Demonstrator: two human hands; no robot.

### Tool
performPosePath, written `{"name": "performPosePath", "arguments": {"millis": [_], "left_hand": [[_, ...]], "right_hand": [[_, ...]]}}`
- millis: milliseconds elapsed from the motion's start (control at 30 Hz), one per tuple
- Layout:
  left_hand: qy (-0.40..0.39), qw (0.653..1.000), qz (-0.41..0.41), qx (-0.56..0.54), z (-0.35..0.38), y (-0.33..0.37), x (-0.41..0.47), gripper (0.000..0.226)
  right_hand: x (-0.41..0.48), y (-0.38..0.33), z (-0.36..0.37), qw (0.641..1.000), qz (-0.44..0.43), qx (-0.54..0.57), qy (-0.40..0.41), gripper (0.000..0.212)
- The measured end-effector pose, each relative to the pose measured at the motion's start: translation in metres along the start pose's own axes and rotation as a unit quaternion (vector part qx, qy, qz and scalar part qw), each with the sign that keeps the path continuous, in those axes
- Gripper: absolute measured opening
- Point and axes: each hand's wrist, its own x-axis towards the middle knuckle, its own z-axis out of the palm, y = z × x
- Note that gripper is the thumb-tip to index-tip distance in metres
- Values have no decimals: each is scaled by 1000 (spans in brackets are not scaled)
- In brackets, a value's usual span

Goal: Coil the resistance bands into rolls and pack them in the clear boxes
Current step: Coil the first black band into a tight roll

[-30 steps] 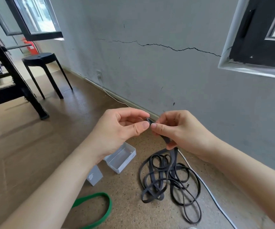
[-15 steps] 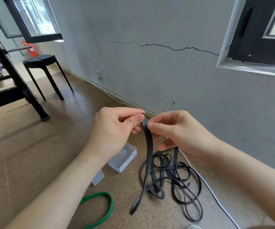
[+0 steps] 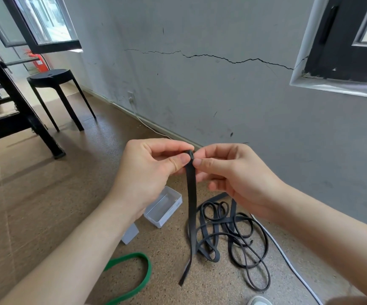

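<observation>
Black band (image 3: 191, 194) hangs pinched between left hand (image 3: 147, 172) and right hand (image 3: 233, 175).

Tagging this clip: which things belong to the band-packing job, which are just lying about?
Job: held band, pinched by left hand and right hand; floor bands; green band; clear box.
Lying about: stool; cable; shoe.

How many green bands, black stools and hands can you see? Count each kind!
Green band: 1
Black stool: 1
Hands: 2, left hand and right hand, both pinching the black band
Total: 4
</observation>
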Motion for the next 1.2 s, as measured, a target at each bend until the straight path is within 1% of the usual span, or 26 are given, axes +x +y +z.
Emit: {"name": "performPosePath", "arguments": {"millis": [133, 233, 333, 367, 467, 600, 667, 767, 867, 1000, 1100, 1200], "left_hand": [[31, 997, 33, 55, 0, 0, -1, 20], [47, 990, 82, 109, 0, 2, -4, 18], [41, 979, 136, 147, 1, 7, -8, 16], [33, 978, 144, 149, 0, 8, -9, 15], [-1, 981, 130, 144, -1, 10, -9, 14], [-50, 994, 71, 73, -5, 11, -8, 24], [-85, 995, 42, 44, -8, 11, -7, 28], [-156, 987, 7, 29, -13, 13, -7, 43], [-219, 975, -10, 36, -17, 18, -9, 35], [-229, 972, -26, 33, -24, 18, -8, 29], [-200, 977, 0, 72, -25, 18, -8, 24], [-170, 978, 34, 117, -26, 17, -8, 20]], "right_hand": [[1, 0, 1, 1000, -12, -5, 2, 6], [0, -3, 1, 1000, -13, 6, 0, 3], [-1, -7, -1, 1000, -9, 26, -6, 20], [-1, -8, -1, 1000, -13, 20, -6, 22], [-1, -8, -2, 1000, -23, 4, -11, 20], [-4, -10, -6, 999, -20, -17, -42, 12], [-4, -11, -7, 998, -10, -18, -63, 12], [-3, -11, -8, 994, 20, 26, -102, 28], [-3, -12, -8, 984, 54, 96, -140, 37], [-5, -12, -5, 980, 65, 98, -160, 39], [-4, -13, -5, 980, 74, 78, -170, 40], [-5, -13, -6, 978, 82, 34, -190, 41]]}}
